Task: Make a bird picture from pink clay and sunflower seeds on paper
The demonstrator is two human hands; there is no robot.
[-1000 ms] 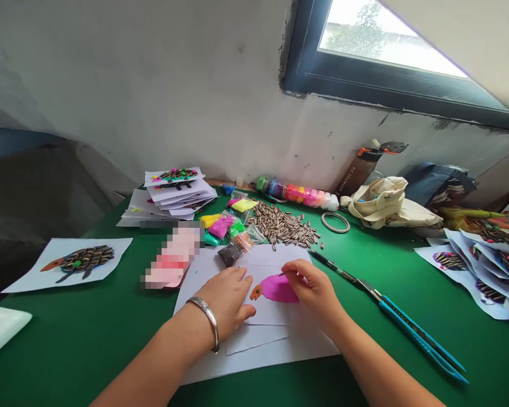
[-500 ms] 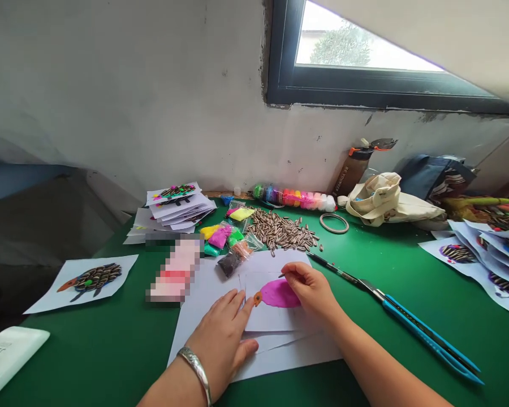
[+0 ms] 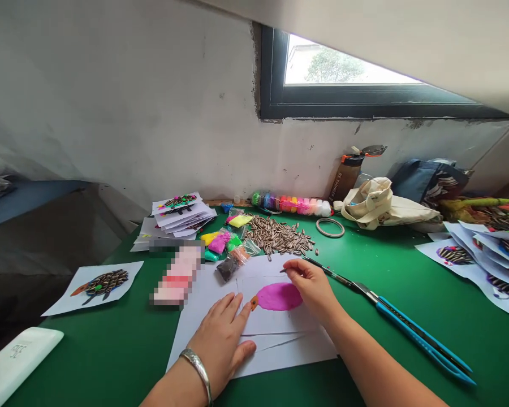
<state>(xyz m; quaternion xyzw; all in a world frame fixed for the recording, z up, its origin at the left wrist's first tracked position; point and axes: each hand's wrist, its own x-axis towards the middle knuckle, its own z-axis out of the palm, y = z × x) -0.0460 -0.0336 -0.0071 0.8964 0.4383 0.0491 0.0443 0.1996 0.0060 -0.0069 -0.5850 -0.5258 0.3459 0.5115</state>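
Observation:
A sheet of white paper lies on larger white paper, bearing a flat magenta clay oval with a small orange clay head that has a dark eye. My left hand, a silver bangle at its wrist, rests flat on the paper, fingers spread, index fingertip by the orange head. Over the oval's right end, my right hand pinches a small dark sunflower seed between thumb and fingertips. The hand hides part of the oval. Behind the paper is a pile of sunflower seeds.
Bags of coloured clay lie beside the seeds. Blue tweezers and a pen lie to the right. Stacked seed pictures stand back left, and one finished picture lies left. A bottle leans against the wall.
The camera view has shifted slightly. My left hand remains flat on the paper, and my right hand still pinches the seed over the oval's right end.

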